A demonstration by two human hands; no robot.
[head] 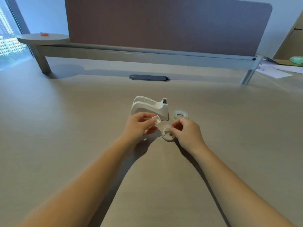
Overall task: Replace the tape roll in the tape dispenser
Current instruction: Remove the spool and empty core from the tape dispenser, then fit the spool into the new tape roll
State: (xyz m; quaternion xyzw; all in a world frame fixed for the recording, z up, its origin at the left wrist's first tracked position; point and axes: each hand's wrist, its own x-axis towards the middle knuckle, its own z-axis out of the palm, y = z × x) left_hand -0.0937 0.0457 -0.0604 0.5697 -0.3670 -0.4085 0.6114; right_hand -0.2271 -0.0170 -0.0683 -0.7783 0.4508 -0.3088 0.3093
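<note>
Two hands work before the white dispenser (pixel 148 107); your left hand (pixel 139 126) pinches a small white spindle piece (pixel 156 120); your right hand (pixel 186 131) pinches the empty core ring (pixel 167 133); a fresh tape roll (pixel 180 114) lies just right of the dispenser.

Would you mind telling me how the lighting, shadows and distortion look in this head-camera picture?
Head view: daylight enters from the window at far left; the hands and forearms throw soft shadows on the desk; wide-angle distortion bends the partition edges; the white dispenser looks slightly soft, without harsh glare.
</note>
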